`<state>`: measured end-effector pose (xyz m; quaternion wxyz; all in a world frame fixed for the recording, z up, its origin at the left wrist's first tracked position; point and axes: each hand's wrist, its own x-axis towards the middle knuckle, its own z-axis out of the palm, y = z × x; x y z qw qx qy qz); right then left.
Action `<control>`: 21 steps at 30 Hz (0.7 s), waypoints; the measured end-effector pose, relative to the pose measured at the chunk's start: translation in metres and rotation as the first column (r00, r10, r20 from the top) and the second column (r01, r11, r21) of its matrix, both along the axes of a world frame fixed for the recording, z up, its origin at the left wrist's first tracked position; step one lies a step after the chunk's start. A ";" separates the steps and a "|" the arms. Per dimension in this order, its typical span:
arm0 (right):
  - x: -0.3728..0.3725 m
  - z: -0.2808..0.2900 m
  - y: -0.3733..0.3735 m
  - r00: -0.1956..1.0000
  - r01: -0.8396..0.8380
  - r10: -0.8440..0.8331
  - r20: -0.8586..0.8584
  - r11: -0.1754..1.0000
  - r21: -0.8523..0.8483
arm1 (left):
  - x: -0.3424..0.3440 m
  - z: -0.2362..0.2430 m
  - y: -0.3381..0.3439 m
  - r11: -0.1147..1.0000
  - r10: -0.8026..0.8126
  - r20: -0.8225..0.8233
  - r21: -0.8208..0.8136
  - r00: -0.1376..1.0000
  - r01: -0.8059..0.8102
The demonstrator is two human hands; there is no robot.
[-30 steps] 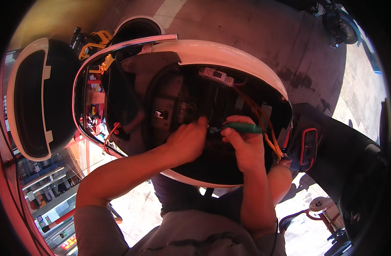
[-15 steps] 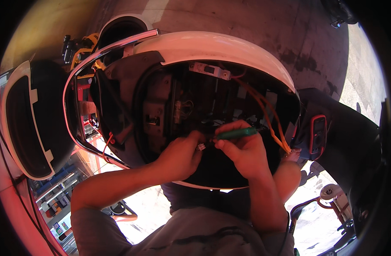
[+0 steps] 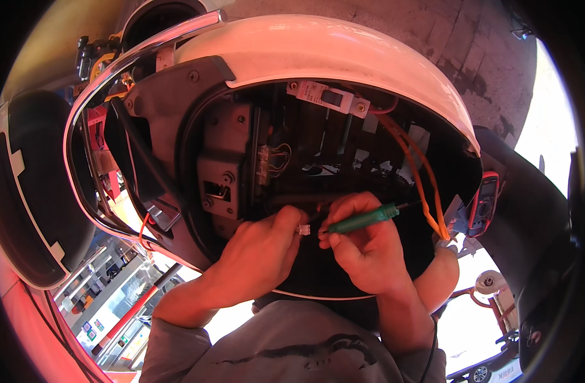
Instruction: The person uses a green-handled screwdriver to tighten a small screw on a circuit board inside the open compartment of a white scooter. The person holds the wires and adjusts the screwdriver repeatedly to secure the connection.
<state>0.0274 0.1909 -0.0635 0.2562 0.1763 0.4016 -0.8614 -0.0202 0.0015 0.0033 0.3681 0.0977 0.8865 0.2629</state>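
My left hand (image 3: pixel 260 249) is closed on a small white plug connector (image 3: pixel 303 229), whose end sticks out past the fingertips. Just to its right, my right hand (image 3: pixel 369 252) grips a green-handled test probe (image 3: pixel 362 219) between thumb and fingers. The probe's thin tip points left toward the connector; a small gap shows between them. A dark lead runs from the probe's back end. Both hands are over the open dark compartment of a cream scooter body (image 3: pixel 343 48).
A white breaker switch (image 3: pixel 328 97) sits along the compartment's far edge. Orange cables (image 3: pixel 426 182) run down its right side. A red-rimmed multimeter (image 3: pixel 484 203) rests beyond them on the right. Another bare limb (image 3: pixel 436 277) shows behind my right forearm; whose it is, I cannot tell.
The view has shifted closer to the compartment. The connector shows more plainly beside the probe tip. Both hands keep their holds.
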 end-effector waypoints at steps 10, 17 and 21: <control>0.002 0.002 -0.005 0.997 0.036 -0.030 -0.073 0.995 0.094 | 0.000 0.000 -0.005 0.990 0.071 0.049 0.118 0.996 -0.076; 0.004 -0.003 -0.009 0.992 0.064 -0.056 -0.115 0.995 0.070 | 0.001 -0.004 -0.007 0.984 0.073 0.036 0.163 0.997 -0.078; 0.003 -0.003 -0.007 0.996 0.040 -0.035 -0.083 0.997 0.061 | -0.001 0.000 -0.005 0.988 0.079 0.087 0.127 0.993 -0.090</control>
